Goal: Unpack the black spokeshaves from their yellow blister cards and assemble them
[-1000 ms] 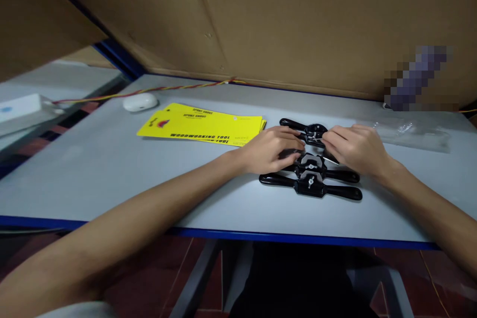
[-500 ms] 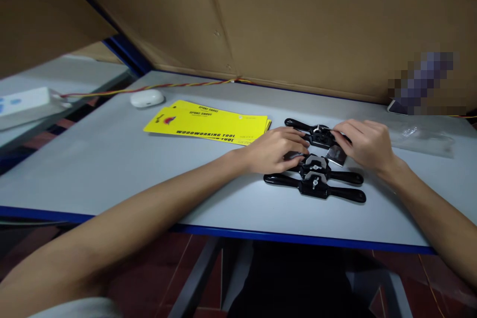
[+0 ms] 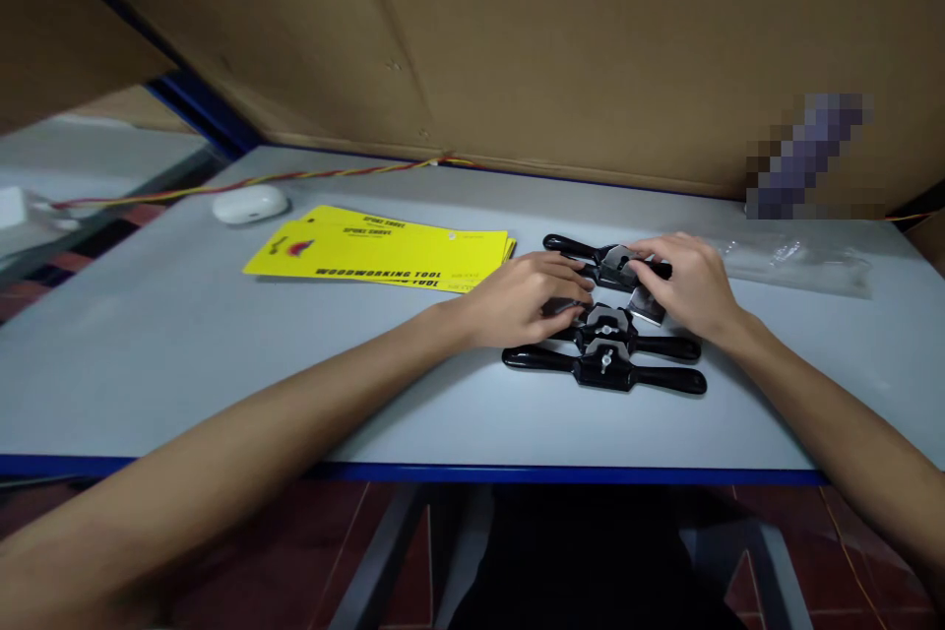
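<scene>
Three black spokeshaves lie side by side on the grey table (image 3: 184, 345). The nearest spokeshave (image 3: 601, 369) and the middle spokeshave (image 3: 635, 340) lie untouched in front of my hands. My left hand (image 3: 521, 300) rests curled on the left handle of the far spokeshave (image 3: 583, 253). My right hand (image 3: 683, 285) is curled over its middle, fingertips pinched at the metal blade (image 3: 646, 305) that sticks out beneath the palm.
A stack of yellow "woodworking tool" cards (image 3: 380, 256) lies left of the tools. A white earbud case (image 3: 238, 205) and a red-yellow wire (image 3: 295, 175) sit at the back left. Clear plastic bags (image 3: 797, 261) lie at the right. A cardboard wall (image 3: 553, 49) stands behind.
My right hand has slid a little left over the far spokeshave's middle, fingers working at the blade. My left hand stays on the handle. The view shifted slightly.
</scene>
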Motion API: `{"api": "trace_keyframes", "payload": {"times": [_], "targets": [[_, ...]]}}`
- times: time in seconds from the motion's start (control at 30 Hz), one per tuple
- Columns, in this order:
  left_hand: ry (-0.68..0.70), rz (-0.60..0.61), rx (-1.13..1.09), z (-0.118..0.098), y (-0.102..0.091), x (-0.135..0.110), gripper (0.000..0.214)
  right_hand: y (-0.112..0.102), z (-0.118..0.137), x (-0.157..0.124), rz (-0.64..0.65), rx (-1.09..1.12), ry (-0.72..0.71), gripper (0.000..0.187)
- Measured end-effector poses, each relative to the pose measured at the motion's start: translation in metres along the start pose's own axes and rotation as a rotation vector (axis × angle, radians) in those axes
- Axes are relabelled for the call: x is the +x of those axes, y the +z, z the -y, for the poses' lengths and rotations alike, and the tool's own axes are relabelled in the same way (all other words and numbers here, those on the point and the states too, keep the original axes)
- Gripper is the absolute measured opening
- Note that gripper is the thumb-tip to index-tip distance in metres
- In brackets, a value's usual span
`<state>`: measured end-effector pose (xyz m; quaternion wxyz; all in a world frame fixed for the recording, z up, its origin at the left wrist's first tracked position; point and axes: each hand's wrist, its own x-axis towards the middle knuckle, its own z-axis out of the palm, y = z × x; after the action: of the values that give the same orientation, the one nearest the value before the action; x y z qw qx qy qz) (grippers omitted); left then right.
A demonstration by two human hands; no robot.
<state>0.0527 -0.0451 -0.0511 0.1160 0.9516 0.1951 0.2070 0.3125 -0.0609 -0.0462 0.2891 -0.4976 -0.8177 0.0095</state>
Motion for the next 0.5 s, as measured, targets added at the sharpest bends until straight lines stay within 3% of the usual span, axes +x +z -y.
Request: {"api": "trace_keyframes", "payload": {"times": [0.3, 0.5], "targets": [[-0.008, 0.003, -0.015, 0.0016, 0.0013, -0.0015, 0.030, -0.0028, -0.0032, 0.0027, 0.005, 0.124, 0.018, 0.023], [-0.063, 0.001, -0.049, -0.0004, 0.0011, -0.0004, 0.026, -0.0038, -0.0051, 0.0005, 0.087, 0.148, -0.048, 0.036]]}}
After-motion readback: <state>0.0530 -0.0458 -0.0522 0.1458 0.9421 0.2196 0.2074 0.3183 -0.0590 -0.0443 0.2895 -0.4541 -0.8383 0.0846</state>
